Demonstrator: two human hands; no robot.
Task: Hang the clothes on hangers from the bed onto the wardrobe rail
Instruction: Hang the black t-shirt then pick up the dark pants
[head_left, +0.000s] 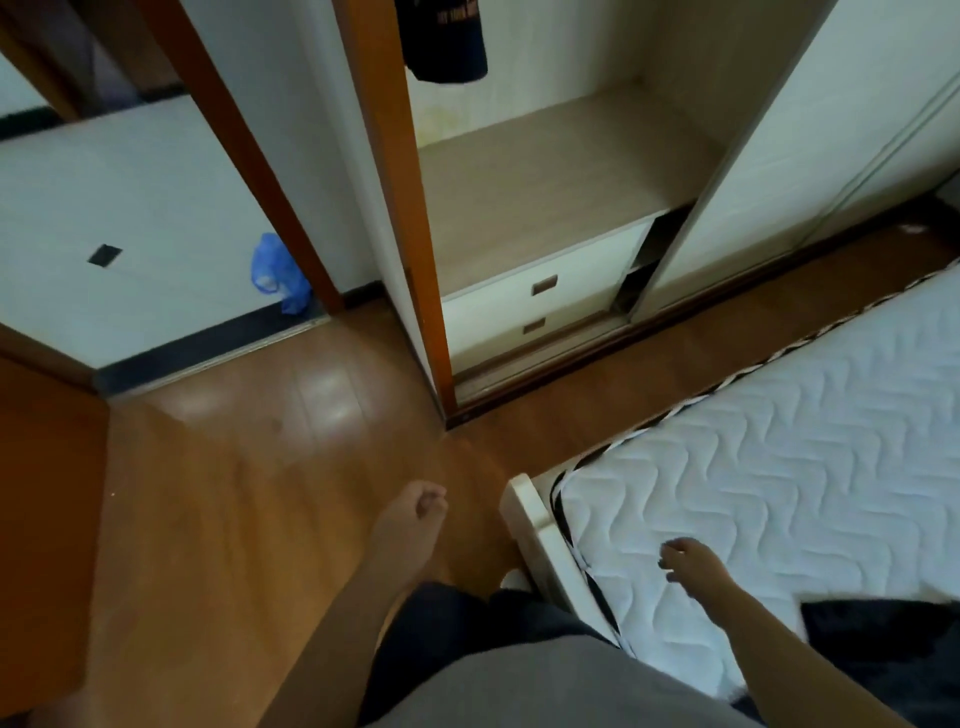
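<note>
Bedroom, wardrobe (545, 171) open, shirt (447, 41) hanging: left hand (418, 506) clenched empty, right hand (685, 561) released over bed (779, 441), probably for clothes (883, 639).

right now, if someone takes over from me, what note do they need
Left hand: fingers curled, empty, over the floor.
Right hand: open, empty, above the mattress.
Done: one dark garment hangs in the wardrobe; rail out of view.
To do: dark clothing lies on the mattress at bottom right; its hangers are not visible.
</note>
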